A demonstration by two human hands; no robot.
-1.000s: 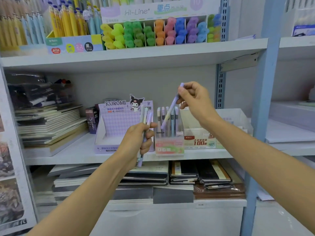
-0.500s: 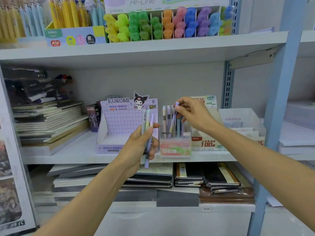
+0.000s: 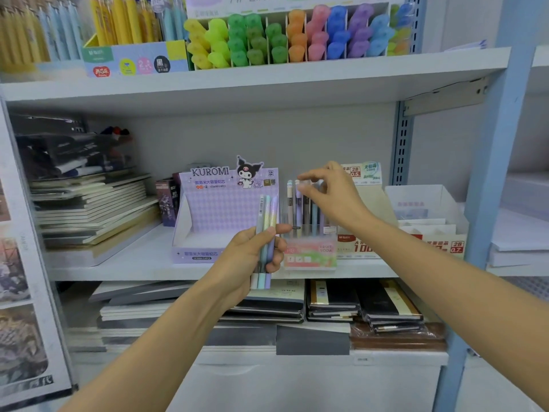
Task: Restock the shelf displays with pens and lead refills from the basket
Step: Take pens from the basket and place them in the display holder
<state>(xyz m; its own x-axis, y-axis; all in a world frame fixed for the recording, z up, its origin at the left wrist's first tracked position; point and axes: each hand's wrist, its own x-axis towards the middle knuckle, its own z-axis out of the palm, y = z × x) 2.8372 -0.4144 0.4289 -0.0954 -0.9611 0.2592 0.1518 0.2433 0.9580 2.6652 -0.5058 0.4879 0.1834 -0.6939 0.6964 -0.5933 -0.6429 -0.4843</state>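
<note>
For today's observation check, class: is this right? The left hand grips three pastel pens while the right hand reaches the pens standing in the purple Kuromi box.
Not quite. The head view shows the right hand at the standing pens in the pink Fruit Soda box, beside the Kuromi box. The left hand does grip three pastel pens.

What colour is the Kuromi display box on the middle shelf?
The Kuromi box is pale purple, diamond-checked; head view.

Three pastel pens [image 3: 266, 230] stand upright, bunched in the left hand [image 3: 249, 257]. Just right of it, the boxed pens [image 3: 313, 214] sit upright in a pink box [image 3: 309, 257], and the right hand [image 3: 332, 197] pinches one by its top.
</note>
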